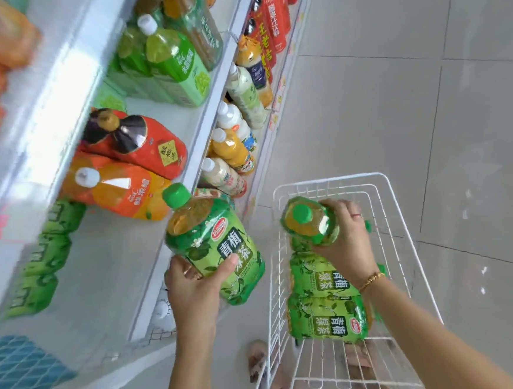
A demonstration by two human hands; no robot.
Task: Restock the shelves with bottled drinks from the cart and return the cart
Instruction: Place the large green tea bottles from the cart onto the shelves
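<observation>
Your left hand (192, 287) has fingers wrapped round one green bottle (216, 246), your right hand (349, 237) round a second bottle (312, 223) above the cart (273, 300); stand both upright on the shelf (107, 267).

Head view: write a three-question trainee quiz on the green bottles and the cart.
1. True or false: the left hand grips a green tea bottle near the shelf.
2. Where does the right hand hold the second green bottle? A) on the shelf; B) over the wire cart; C) on the floor.
3. Fill in: the orange bottle on the shelf has a ___ cap.
Key: 1 true; 2 B; 3 white.
</observation>
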